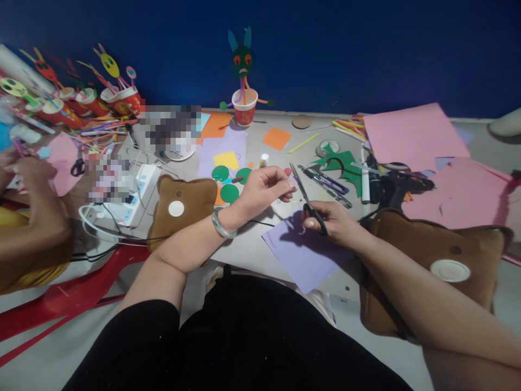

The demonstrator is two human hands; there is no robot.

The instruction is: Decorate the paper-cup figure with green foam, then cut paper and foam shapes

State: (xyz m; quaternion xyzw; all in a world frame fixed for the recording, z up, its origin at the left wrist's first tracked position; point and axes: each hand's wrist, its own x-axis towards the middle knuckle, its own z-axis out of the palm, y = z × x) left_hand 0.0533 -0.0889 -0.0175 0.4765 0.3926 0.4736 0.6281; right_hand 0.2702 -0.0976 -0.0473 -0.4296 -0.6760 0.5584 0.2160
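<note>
My right hand grips a pair of scissors by the dark handles, blades pointing up and away. Just left of the blades, my left hand is closed in a pinch; whatever it holds is too small to make out. A small red paper piece shows beside its fingertips. Beneath my right hand lies a purple paper sheet, partly in shadow. Green paper circles lie left of my left hand, close to a yellow paper piece and a glue stick.
A paper-cup puppet stands by the blue wall. To the right are utility knives, green paper scraps, a glue gun and pink paper. Brown cushions and a power strip flank me. Another person's arm is at left.
</note>
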